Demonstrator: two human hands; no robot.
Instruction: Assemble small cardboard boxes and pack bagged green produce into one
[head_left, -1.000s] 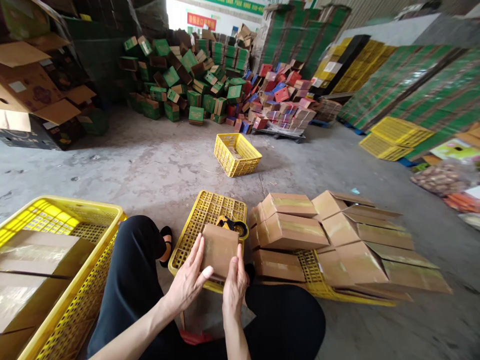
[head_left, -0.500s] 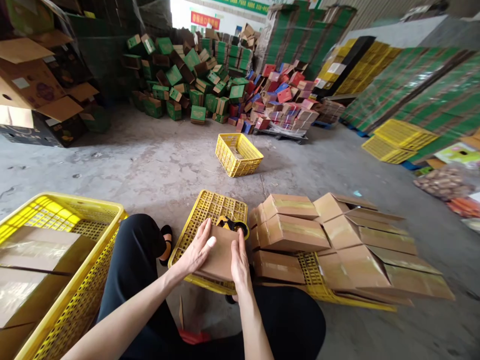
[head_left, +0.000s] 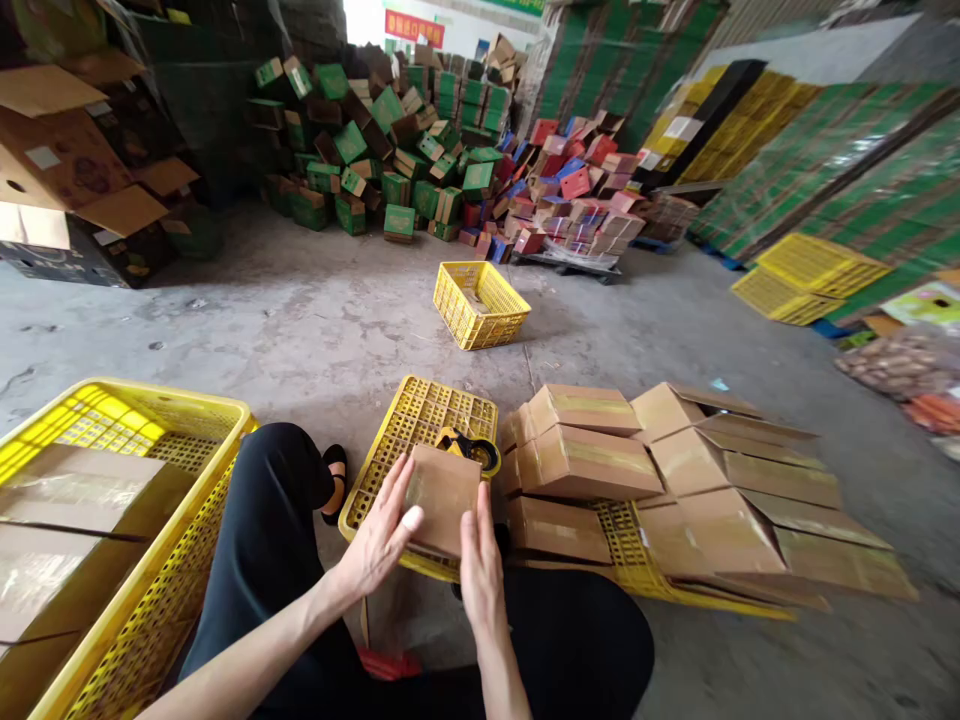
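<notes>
A small brown cardboard box [head_left: 444, 495] rests on an overturned yellow crate [head_left: 420, 425] in front of my knees. My left hand [head_left: 382, 535] lies with flat fingers against the box's left side and top. My right hand [head_left: 480, 570] presses its near right edge, fingers straight and together. A yellow-and-black tape dispenser [head_left: 471, 447] lies on the crate just behind the box.
Taped brown boxes [head_left: 585, 460] and flattened open ones [head_left: 750, 500] pile up at my right. A yellow crate [head_left: 127, 520] with boxes stands at my left. Another yellow crate [head_left: 480, 305] sits further out on the concrete floor. Green and red cartons heap at the back.
My left hand slid back down along the box's left side, and my right hand shifted slightly along its near edge. The box stays on the crate.
</notes>
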